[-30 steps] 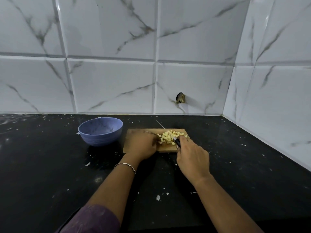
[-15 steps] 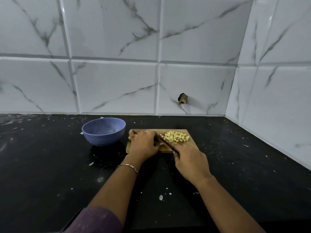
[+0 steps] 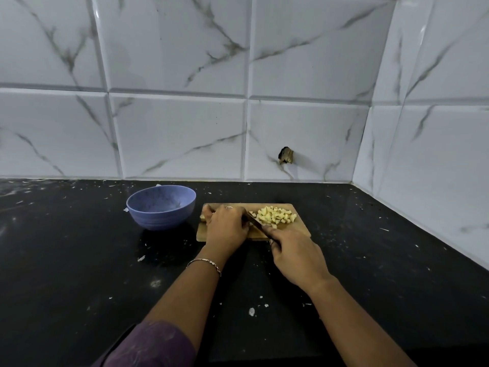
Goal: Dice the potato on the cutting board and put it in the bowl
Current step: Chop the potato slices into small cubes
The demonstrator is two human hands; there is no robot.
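Potato cubes (image 3: 276, 218) lie in a small yellow heap on the far right part of the wooden cutting board (image 3: 297, 230). This board sits flat on a black counter (image 3: 79, 260). The left hand (image 3: 226, 226) rests on the left half of the board with its fingers curled down over an uncut potato piece (image 3: 203, 217). Only a little pale end of that piece peeks out at the board's left edge; the rest is hidden under the hand. A thin ring (image 3: 229, 207) is on one finger, and a silver bracelet (image 3: 205, 262) goes round the wrist, just on the near side of the board. The right hand (image 3: 296, 254) is at the board's near right side, with its fingers wrapped tight round the handle of a knife (image 3: 254, 221). The dark blade slants across the middle of the board, between the left hand and the heap of cubes. I cannot tell if the blade touches the wood. A blue bowl (image 3: 161, 207) stands just left of the board, not touching it. Small white bits (image 3: 251, 311) dot the counter on the near side of the board. Behind the board is a wall of white tiles (image 3: 180, 139) with grey lines, and one tile has a small dark hole (image 3: 285, 155) above the board's far right corner. A purple sleeve (image 3: 150, 345) covers the left arm, well to the near side of the board.
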